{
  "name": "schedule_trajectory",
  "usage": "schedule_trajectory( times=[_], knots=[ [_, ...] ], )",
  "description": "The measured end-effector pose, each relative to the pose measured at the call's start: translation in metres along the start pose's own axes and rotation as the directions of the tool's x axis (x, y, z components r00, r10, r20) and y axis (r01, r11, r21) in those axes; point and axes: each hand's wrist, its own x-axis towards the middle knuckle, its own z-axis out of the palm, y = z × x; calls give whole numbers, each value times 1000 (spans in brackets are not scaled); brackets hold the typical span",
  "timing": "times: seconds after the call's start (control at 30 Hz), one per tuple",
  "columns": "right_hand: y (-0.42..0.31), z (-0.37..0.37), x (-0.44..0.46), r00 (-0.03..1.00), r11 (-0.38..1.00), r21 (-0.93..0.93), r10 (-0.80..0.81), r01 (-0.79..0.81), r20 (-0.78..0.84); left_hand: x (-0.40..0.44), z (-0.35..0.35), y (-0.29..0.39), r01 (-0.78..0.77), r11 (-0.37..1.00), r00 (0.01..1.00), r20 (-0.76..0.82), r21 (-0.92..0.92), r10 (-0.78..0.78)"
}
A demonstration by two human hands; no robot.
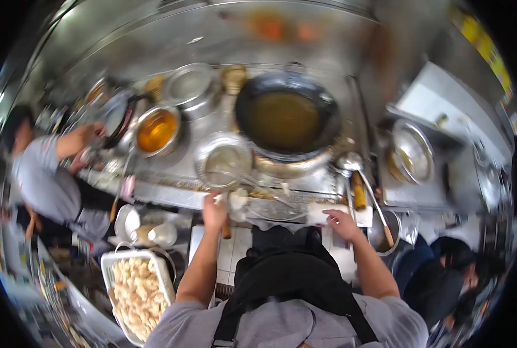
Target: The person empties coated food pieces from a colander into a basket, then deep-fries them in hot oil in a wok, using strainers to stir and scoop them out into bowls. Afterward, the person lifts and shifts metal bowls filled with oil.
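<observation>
My left hand (214, 210) is at the stove's front edge, below a metal strainer (225, 159). Its fingers look closed; blur hides what they hold, if anything. A wooden handle (226, 228) sticks out beside it, and a crumpled white cloth (238, 203) lies just to its right. My right hand (342, 225) holds nothing that I can see, its fingers apart at a white cloth (322, 213) on the edge. Beyond stands a large black wok (244, 110) with brownish liquid. Two ladles (350, 162) lie to the right of the wok.
A pot of orange liquid (156, 131) and a metal pot (189, 87) stand at the left. A steel bowl (412, 152) sits at the right. A white basket (109, 272) of pale food pieces is at lower left. A co-worker (52, 168) stands left, another person (438, 278) right.
</observation>
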Motion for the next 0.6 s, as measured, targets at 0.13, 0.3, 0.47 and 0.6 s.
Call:
schedule_trajectory(
  times=[0.13,0.3,0.47,0.6],
  knots=[
    [62,-105,-73,818,978,176,190,-111,-543,5,29,99,-214,952,977,-43,-217,210],
    [116,-243,-128,214,941,305,331,-146,-919,-10,140,247,-224,781,942,76,-583,327],
    [214,-327,-119,203,879,469,477,-86,-855,-29,333,380,-176,782,756,426,-598,496],
    [230,-369,-98,277,745,661,655,-86,-703,-43,433,441,-37,925,837,494,-378,236]
  ],
)
